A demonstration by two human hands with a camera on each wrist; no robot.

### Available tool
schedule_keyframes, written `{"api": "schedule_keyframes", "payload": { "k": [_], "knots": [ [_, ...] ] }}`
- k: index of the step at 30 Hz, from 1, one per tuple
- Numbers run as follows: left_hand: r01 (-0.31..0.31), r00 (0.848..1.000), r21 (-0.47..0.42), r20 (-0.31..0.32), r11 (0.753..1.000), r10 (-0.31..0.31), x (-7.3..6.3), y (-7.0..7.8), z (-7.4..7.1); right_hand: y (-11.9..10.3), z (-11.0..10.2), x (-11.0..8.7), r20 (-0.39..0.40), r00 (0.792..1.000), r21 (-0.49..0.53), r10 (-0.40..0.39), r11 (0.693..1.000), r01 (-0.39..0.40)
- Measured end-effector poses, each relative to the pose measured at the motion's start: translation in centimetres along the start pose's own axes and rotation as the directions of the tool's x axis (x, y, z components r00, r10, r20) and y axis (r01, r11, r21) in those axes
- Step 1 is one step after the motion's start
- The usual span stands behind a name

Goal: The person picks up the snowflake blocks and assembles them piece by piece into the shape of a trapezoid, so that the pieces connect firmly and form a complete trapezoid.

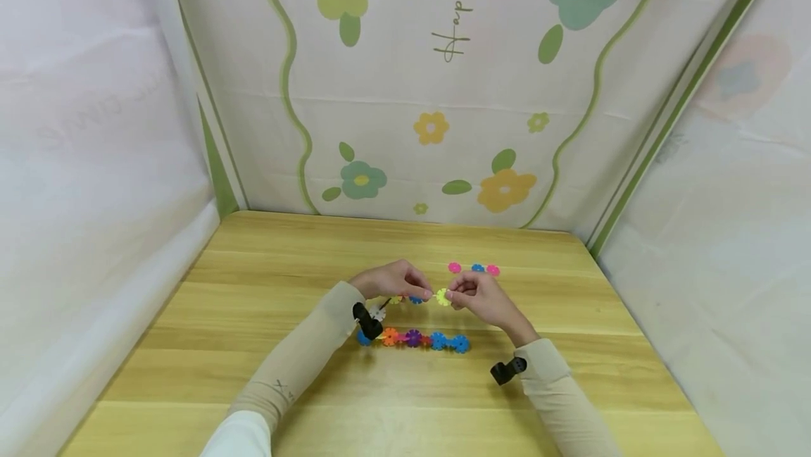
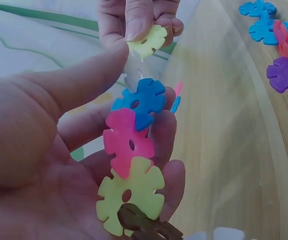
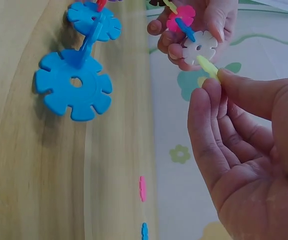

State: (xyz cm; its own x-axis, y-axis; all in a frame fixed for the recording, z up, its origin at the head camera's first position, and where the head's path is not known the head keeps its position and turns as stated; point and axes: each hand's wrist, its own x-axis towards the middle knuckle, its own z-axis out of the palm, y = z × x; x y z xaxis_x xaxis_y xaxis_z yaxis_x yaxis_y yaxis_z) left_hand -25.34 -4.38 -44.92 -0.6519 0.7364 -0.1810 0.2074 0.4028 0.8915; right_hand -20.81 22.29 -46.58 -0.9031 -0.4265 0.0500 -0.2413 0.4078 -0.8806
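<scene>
My left hand [image 1: 399, 279] holds a chain of flower-shaped interlocking discs, its fingers curled behind them. From the near end in the left wrist view run a dark brown disc [image 2: 144, 222], a yellow disc [image 2: 131, 195], a pink disc [image 2: 129, 140], a blue disc [image 2: 143, 100] and a translucent white disc [image 2: 135, 70], partly hidden by the thumb. Between thumb and fingertips, my right hand [image 1: 484, 298] pinches another yellow disc [image 3: 208, 68]. That disc's edge meets the rim of the white disc [image 3: 199, 47], crosswise to it.
On the wooden table [image 1: 405, 401], a second joined chain lies nearer the body, with blue discs [image 1: 460, 343], a purple disc [image 1: 413, 338] and an orange disc [image 1: 390, 336]. Beyond the right hand lie loose pink discs [image 1: 455, 267] and a blue disc [image 1: 478, 268]. Printed cloth walls [image 1: 380, 77] enclose the table.
</scene>
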Motion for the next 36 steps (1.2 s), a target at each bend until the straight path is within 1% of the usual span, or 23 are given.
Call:
{"api": "schedule_keyframes", "payload": {
  "k": [7, 12, 18, 24, 27, 30, 33, 35, 36],
  "knots": [
    [-0.059, 0.998, 0.007, -0.006, 0.998, 0.059, -0.1, 0.1, 0.3, 0.0, 0.1, 0.5, 0.034, 0.999, -0.013, -0.007, 1.0, 0.007],
    [-0.105, 0.994, 0.027, -0.038, 0.994, 0.106, -0.1, 0.5, 0.9, -0.2, 0.2, 0.8, 0.029, 0.999, -0.041, -0.029, 0.999, 0.03],
    [-0.114, 0.988, 0.091, -0.092, 0.989, 0.123, 0.0, 0.6, 1.4, -0.5, 0.5, 1.2, 0.008, 0.999, -0.063, -0.038, 0.997, 0.038],
    [-0.131, 0.983, 0.151, -0.106, 0.98, 0.148, -0.2, 0.9, 1.6, -0.8, 0.8, 1.5, 0.0, 0.999, -0.075, -0.036, 0.997, 0.036],
    [-0.13, 0.984, 0.185, -0.095, 0.974, 0.149, -0.5, 1.1, 1.4, -1.0, 1.1, 1.8, 0.0, 0.999, -0.086, -0.041, 0.995, 0.041],
    [-0.114, 0.989, 0.207, -0.064, 0.972, 0.13, -0.8, 1.1, 0.7, -0.9, 0.9, 2.1, 0.037, 0.998, -0.071, -0.046, 0.996, 0.049],
    [-0.097, 0.995, 0.21, -0.016, 0.973, 0.103, -0.9, 1.0, 0.2, -0.5, -0.3, 2.3, 0.072, 0.997, -0.068, -0.027, 0.997, 0.032],
    [-0.078, 0.997, 0.183, 0.004, 0.98, 0.078, -0.9, 0.8, 0.0, -0.2, -1.5, 2.4, 0.055, 0.998, -0.094, 0.004, 0.996, 0.001],
    [-0.067, 0.998, 0.169, 0.01, 0.983, 0.067, -0.9, 0.7, -0.1, -0.1, -2.1, 2.5, 0.034, 0.999, -0.129, 0.011, 0.992, -0.007]
  ]
}}
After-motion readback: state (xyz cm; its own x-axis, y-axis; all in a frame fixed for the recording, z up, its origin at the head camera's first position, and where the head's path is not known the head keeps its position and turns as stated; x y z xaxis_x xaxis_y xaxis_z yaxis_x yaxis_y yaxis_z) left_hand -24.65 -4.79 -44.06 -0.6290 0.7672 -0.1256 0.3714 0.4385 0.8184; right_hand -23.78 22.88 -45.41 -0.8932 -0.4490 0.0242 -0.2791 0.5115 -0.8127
